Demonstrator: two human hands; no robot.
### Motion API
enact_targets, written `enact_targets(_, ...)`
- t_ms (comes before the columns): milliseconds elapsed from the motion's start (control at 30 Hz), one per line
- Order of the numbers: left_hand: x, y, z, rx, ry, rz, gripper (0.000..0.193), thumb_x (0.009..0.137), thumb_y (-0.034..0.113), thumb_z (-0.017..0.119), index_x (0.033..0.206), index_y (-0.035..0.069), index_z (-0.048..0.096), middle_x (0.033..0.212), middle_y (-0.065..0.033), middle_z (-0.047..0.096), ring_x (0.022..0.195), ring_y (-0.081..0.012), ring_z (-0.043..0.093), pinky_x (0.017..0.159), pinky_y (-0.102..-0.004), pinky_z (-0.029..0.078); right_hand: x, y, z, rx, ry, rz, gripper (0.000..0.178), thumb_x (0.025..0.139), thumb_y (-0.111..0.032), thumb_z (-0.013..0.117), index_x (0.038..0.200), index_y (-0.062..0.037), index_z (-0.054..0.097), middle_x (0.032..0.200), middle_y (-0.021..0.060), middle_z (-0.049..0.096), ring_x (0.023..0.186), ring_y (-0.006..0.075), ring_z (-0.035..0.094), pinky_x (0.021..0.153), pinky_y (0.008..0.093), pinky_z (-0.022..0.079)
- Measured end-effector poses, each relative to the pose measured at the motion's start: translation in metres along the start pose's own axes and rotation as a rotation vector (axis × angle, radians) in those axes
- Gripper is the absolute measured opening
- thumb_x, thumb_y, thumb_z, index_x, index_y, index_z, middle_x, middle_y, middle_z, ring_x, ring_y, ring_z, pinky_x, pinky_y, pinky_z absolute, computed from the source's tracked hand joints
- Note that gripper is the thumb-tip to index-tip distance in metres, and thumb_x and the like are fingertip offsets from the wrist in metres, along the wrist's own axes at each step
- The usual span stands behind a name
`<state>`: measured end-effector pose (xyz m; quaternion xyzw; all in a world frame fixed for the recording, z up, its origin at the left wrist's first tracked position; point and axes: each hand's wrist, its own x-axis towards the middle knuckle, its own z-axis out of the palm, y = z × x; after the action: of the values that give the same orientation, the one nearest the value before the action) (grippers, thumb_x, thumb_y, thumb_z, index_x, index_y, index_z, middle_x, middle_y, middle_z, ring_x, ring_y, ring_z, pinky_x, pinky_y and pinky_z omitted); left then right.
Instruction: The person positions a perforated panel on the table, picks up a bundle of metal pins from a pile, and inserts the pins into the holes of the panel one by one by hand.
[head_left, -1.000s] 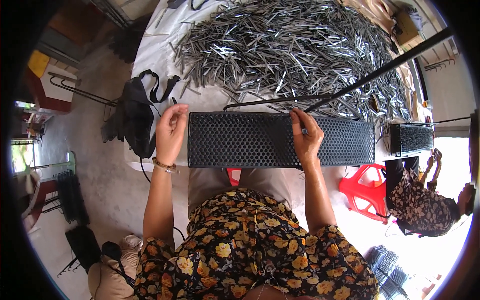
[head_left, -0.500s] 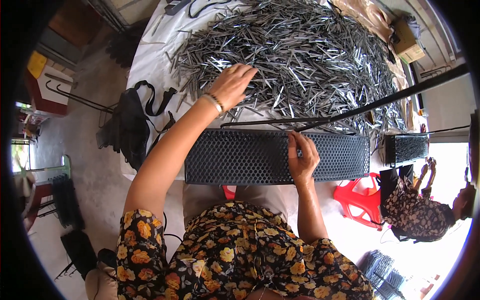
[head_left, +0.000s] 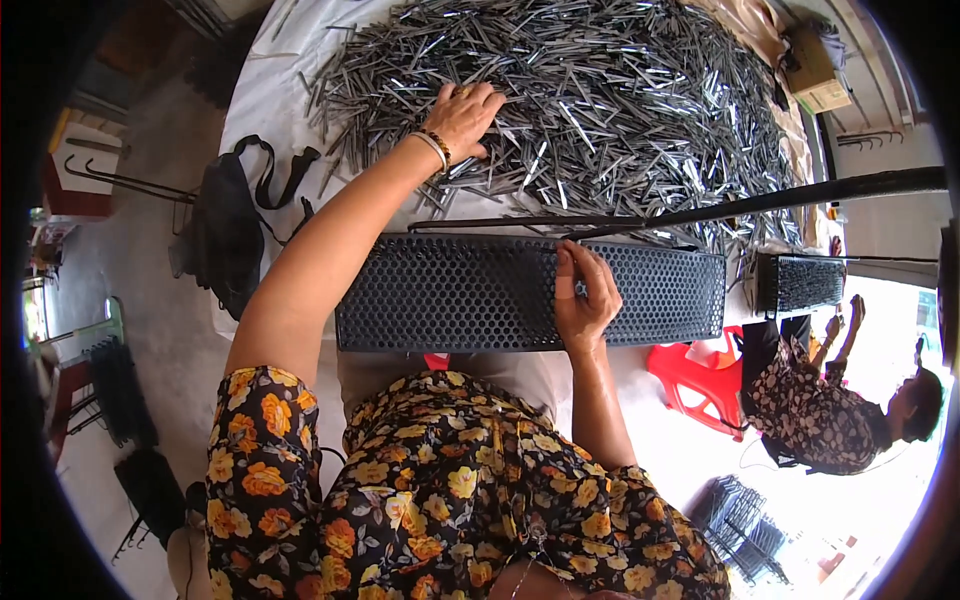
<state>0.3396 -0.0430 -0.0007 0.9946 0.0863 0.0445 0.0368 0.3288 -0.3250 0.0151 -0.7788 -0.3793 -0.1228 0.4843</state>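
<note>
My left hand (head_left: 465, 118) lies over the near left part of a big pile of thin dark metal strips (head_left: 600, 110), with the fingers apart and the thumb pointing down to the right. I see no strip in it. A long black panel with rows of round holes (head_left: 450, 295) lies across the table's near edge, above my lap. My right hand (head_left: 588, 295) is closed at the panel's upper edge, right of its middle; what the fingertips pinch is too small to make out. Behind that edge runs a thin black rod (head_left: 520, 222).
A thick black bar (head_left: 800, 196) slants in from the right over the pile. A black bag with straps (head_left: 222, 235) hangs at the table's left edge. To the right are a red plastic stool (head_left: 705, 385), a seated person (head_left: 820, 410) and another holed black panel (head_left: 805, 282).
My left hand has moved left and farther over the strips, and its fingers are more spread. The view has shifted slightly; my right hand stays at the panel's upper edge.
</note>
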Motion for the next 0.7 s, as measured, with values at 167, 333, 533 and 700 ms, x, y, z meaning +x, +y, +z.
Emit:
enact_targets(167, 0.004, 0.005, -0.003, -0.013, 0.006, 0.006, 0.077, 0.062, 0.022, 0.083, 0.127, 0.009, 0.042, 0.121, -0.0078, 0.045, 0.119, -0.0223, 0.043, 0.100, -0.0425, 0.029, 0.002, -0.003, -0.001, 0.004, -0.020, -0.017, 0.018, 0.076, 0.002, 0.069, 0.092, -0.0026, 0.064, 0.087, 0.0104, 0.068, 0.072, 0.0218, 0.065, 0.064, 0.0292, 0.051)
enact_targets(333, 0.016, 0.009, 0.001, 0.116, -0.001, -0.005, 0.069, 0.060, 0.014, 0.080, 0.119, 0.005, 0.045, 0.115, -0.0105, 0.046, 0.115, -0.0249, 0.045, 0.099, -0.0435, 0.030, 0.002, -0.004, 0.000, -0.012, -0.032, -0.031, 0.018, 0.075, 0.002, 0.070, 0.092, -0.0027, 0.065, 0.086, 0.0106, 0.068, 0.071, 0.0222, 0.065, 0.063, 0.0299, 0.051)
enact_targets(533, 0.003, 0.004, 0.008, 0.124, 0.039, 0.021, 0.061, 0.060, 0.008, 0.077, 0.113, 0.005, 0.048, 0.109, -0.0100, 0.047, 0.110, -0.0245, 0.047, 0.098, -0.0412, 0.031, -0.001, -0.005, 0.000, -0.045, -0.051, -0.052, 0.019, 0.073, 0.001, 0.071, 0.090, -0.0038, 0.065, 0.084, 0.0091, 0.068, 0.068, 0.0221, 0.064, 0.061, 0.0298, 0.050)
enact_targets(700, -0.003, 0.001, 0.003, 0.022, 0.055, 0.006, 0.073, 0.059, 0.017, 0.081, 0.121, 0.006, 0.045, 0.110, -0.0085, 0.048, 0.112, -0.0240, 0.047, 0.100, -0.0415, 0.030, 0.005, -0.009, 0.002, -0.074, -0.057, -0.159, 0.023, 0.072, 0.002, 0.071, 0.092, -0.0040, 0.063, 0.084, 0.0084, 0.067, 0.068, 0.0234, 0.063, 0.062, 0.0314, 0.049)
